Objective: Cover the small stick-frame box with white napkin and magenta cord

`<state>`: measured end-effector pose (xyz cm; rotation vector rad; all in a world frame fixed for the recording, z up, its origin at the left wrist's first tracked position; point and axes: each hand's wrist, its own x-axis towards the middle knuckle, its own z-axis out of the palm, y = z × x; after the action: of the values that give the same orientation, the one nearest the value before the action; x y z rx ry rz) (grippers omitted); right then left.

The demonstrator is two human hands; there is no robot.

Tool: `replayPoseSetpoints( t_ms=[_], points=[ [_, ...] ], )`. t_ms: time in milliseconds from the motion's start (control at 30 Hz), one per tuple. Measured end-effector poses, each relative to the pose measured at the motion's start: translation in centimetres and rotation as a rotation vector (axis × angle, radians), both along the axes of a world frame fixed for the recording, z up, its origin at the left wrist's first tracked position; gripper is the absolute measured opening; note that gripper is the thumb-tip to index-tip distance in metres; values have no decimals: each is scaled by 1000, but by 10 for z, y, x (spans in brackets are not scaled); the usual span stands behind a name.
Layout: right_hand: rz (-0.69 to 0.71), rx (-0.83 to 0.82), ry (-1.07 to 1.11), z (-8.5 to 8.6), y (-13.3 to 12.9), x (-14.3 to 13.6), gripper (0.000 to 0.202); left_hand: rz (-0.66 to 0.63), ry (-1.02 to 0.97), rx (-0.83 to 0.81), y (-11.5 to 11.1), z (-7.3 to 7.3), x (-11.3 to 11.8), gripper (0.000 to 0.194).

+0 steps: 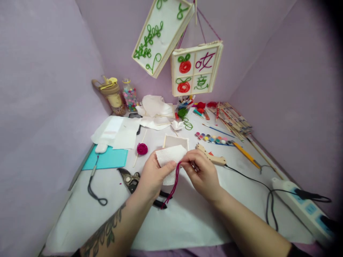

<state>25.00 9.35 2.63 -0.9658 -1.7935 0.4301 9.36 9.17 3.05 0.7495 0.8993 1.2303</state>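
Note:
My left hand grips a white, dimpled sheet that looks like soft paper, its thumb lying across the front. At the sheet's right edge, the fingers of my right hand are pinched on magenta yarn, whose doubled strands hang down. Whether the right fingertips also hold the sheet, I cannot tell. Just behind the sheet stands a small pale stick frame. Pruning shears lie on the table partly under my left hand. A beige glue gun rests to the right of my right hand.
Left are a magenta yarn ball and a turquoise pad. Paint pots, an orange-handled cutter and a power strip with a black cable lie right. Two decorated lantern boxes hang above the back.

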Motion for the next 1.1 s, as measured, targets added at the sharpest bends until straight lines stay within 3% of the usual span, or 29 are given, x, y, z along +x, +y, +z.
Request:
replayPoseSetpoints(
  t_ms=[233,467,667,733,800,933,1100],
  points=[
    [-44,71,-7,-3,-2,-4,10,-89,-74,-67,-4,4,1,62],
    [-74,156,-28,-2,-6,-5,12,-31,87,-74,-8,5,3,62],
    [-35,140,-59,-3,-4,4,13,81,267,23,-7,9,-3,53],
    [14,60,-24,-4,-5,8,24,131,330,41,-7,12,-6,53],
    [152,-140,44,-5,-8,12,38,161,355,45,-7,15,-7,54],
    [418,-620,75,-1,-12,13,33,185,368,65,-6,16,-8,52],
    [295,-586,-64,8,-10,9,27,169,401,77,-5,15,-9,51]
  ],
)
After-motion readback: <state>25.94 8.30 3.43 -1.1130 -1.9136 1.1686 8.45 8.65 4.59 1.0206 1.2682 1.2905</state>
